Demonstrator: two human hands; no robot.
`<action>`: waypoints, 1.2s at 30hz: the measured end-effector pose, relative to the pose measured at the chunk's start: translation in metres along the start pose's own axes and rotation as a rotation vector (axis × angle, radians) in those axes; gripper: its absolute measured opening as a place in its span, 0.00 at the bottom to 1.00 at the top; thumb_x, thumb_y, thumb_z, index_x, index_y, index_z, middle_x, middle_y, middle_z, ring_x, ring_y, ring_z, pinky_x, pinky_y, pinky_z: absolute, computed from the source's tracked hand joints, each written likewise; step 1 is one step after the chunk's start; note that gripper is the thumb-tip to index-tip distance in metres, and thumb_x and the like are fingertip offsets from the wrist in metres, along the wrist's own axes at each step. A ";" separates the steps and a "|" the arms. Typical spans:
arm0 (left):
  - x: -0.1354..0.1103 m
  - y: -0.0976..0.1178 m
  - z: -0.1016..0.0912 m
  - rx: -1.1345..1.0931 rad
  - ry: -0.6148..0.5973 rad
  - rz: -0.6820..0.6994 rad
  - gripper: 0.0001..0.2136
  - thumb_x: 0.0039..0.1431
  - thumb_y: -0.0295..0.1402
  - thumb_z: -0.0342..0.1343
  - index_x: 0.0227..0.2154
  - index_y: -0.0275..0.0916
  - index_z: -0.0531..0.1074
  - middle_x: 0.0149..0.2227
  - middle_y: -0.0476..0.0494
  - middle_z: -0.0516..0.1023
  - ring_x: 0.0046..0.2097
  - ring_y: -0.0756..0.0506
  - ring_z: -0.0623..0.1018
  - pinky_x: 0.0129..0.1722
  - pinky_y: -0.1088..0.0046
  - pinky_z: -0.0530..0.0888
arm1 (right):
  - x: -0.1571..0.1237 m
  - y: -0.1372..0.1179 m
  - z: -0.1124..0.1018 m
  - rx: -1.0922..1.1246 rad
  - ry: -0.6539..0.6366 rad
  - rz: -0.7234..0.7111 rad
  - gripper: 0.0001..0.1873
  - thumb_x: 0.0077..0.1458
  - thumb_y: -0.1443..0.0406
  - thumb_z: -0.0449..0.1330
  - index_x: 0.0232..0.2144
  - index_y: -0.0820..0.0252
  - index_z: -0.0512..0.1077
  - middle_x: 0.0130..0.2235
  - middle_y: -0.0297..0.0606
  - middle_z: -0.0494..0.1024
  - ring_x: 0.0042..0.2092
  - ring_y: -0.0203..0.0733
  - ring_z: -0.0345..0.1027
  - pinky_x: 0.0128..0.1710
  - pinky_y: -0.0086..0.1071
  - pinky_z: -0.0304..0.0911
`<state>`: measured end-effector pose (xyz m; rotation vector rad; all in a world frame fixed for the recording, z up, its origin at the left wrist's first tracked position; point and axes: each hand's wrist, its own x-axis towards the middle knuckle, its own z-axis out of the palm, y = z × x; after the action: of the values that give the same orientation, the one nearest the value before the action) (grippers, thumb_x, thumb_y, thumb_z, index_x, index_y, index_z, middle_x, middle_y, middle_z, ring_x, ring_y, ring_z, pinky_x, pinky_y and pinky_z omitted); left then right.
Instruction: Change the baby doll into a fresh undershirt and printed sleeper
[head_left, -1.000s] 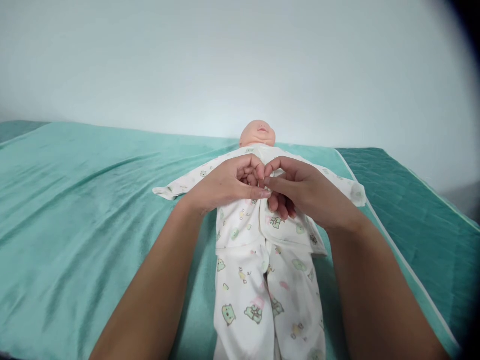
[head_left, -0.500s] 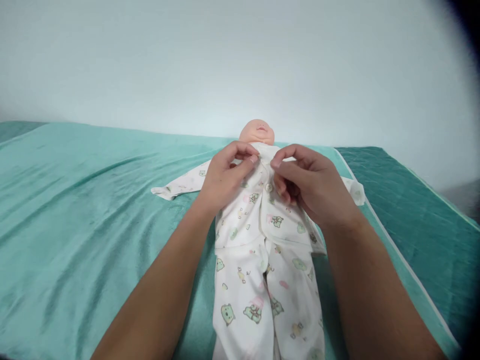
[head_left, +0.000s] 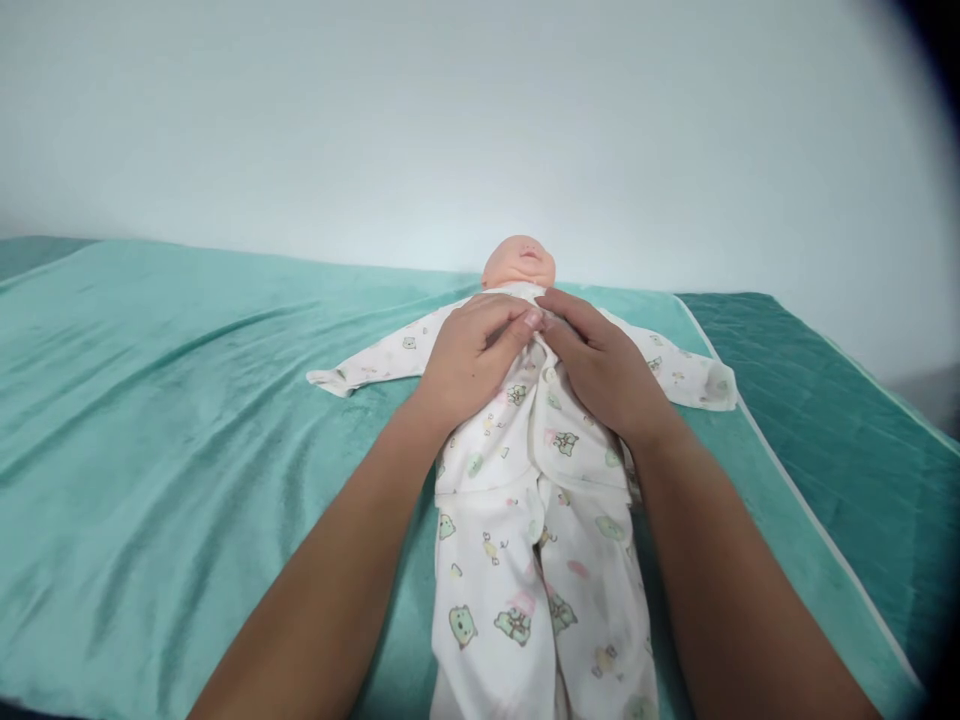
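A teal sheet [head_left: 187,480] is spread, creased at the left and edged in white at the right, over a darker quilted cover [head_left: 840,420]; behind both, a pale wall [head_left: 375,120] is seen.

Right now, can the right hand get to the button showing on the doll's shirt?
Probably yes: the right hand is over the shirt, just beside the button, and nothing seems to cover it.

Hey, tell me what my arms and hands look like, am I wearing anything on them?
Your left hand and right hand are bare: no gloves or rings show. The left forearm and right forearm are bare, with no sleeves, watch or bracelet in view.
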<state>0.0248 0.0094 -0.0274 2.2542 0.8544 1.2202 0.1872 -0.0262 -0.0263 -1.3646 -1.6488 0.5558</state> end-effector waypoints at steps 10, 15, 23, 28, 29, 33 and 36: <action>0.006 -0.012 0.000 0.008 -0.123 -0.160 0.24 0.68 0.48 0.39 0.58 0.44 0.68 0.62 0.49 0.62 0.65 0.51 0.63 0.68 0.72 0.60 | 0.009 0.019 -0.005 0.001 -0.024 0.151 0.31 0.61 0.49 0.49 0.63 0.51 0.61 0.66 0.31 0.55 0.69 0.41 0.48 0.73 0.44 0.42; 0.007 -0.027 0.000 0.179 -0.072 -0.225 0.26 0.68 0.48 0.35 0.60 0.44 0.67 0.63 0.49 0.61 0.66 0.50 0.61 0.69 0.68 0.57 | 0.015 0.044 -0.008 -0.171 0.053 0.306 0.29 0.63 0.49 0.44 0.63 0.48 0.61 0.66 0.29 0.53 0.71 0.44 0.41 0.71 0.56 0.23; -0.028 -0.056 -0.010 0.705 0.086 -0.361 0.24 0.69 0.43 0.33 0.61 0.46 0.65 0.63 0.46 0.61 0.66 0.47 0.59 0.70 0.58 0.50 | -0.005 0.101 -0.025 -0.638 0.152 0.271 0.31 0.64 0.49 0.39 0.66 0.45 0.54 0.67 0.31 0.51 0.69 0.48 0.43 0.69 0.61 0.31; -0.069 -0.055 -0.043 0.880 0.035 -0.428 0.26 0.66 0.42 0.39 0.66 0.44 0.57 0.66 0.43 0.54 0.68 0.44 0.54 0.69 0.54 0.50 | -0.044 0.121 -0.067 -0.788 0.099 0.341 0.35 0.63 0.46 0.38 0.68 0.51 0.49 0.67 0.39 0.52 0.67 0.50 0.47 0.67 0.61 0.38; -0.077 -0.054 -0.050 0.891 0.004 -0.454 0.27 0.65 0.40 0.40 0.66 0.45 0.56 0.66 0.43 0.54 0.68 0.44 0.54 0.68 0.53 0.50 | -0.052 0.123 -0.075 -0.799 0.077 0.360 0.36 0.63 0.46 0.37 0.68 0.52 0.49 0.67 0.40 0.52 0.68 0.50 0.47 0.67 0.61 0.39; -0.098 -0.052 -0.072 0.875 0.014 -0.618 0.29 0.61 0.37 0.43 0.66 0.43 0.55 0.65 0.40 0.56 0.66 0.41 0.58 0.67 0.54 0.54 | -0.083 0.125 -0.096 -0.826 -0.008 0.437 0.36 0.63 0.46 0.34 0.69 0.50 0.47 0.68 0.38 0.47 0.70 0.49 0.41 0.68 0.59 0.40; -0.102 -0.055 -0.082 0.845 0.030 -0.708 0.30 0.60 0.36 0.43 0.66 0.41 0.57 0.64 0.39 0.59 0.64 0.39 0.61 0.65 0.56 0.58 | -0.101 0.123 -0.103 -0.840 -0.030 0.491 0.36 0.63 0.46 0.33 0.69 0.50 0.48 0.69 0.35 0.44 0.71 0.47 0.39 0.69 0.56 0.39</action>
<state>-0.1054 -0.0152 -0.0789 2.1038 2.2481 0.5952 0.3390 -0.1056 -0.1084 -2.4164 -1.6330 0.1275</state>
